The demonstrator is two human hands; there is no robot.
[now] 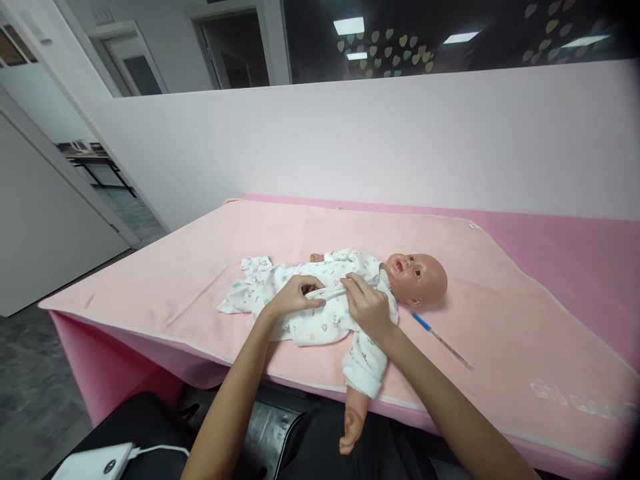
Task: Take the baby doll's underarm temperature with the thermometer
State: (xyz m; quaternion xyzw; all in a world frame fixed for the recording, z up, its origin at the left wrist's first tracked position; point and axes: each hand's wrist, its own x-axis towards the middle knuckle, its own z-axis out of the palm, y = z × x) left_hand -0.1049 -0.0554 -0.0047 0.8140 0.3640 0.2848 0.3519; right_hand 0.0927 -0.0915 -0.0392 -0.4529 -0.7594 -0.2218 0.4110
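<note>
A baby doll (419,277) lies on its back on a pink blanket (200,267), head to the right, dressed in a white printed romper (320,320). My left hand (293,298) and my right hand (367,307) both rest on the doll's chest, each pinching an end of a thin white tie or strip of the romper stretched between them. One doll arm (356,410) hangs over the table's near edge. A thermometer with a blue tip (443,340) lies on the blanket just right of the doll's head.
The pink-covered table (575,260) stands against a pale wall. A white power bank with a cable (97,462) sits at the lower left on a dark surface. Grey floor and a doorway lie to the left.
</note>
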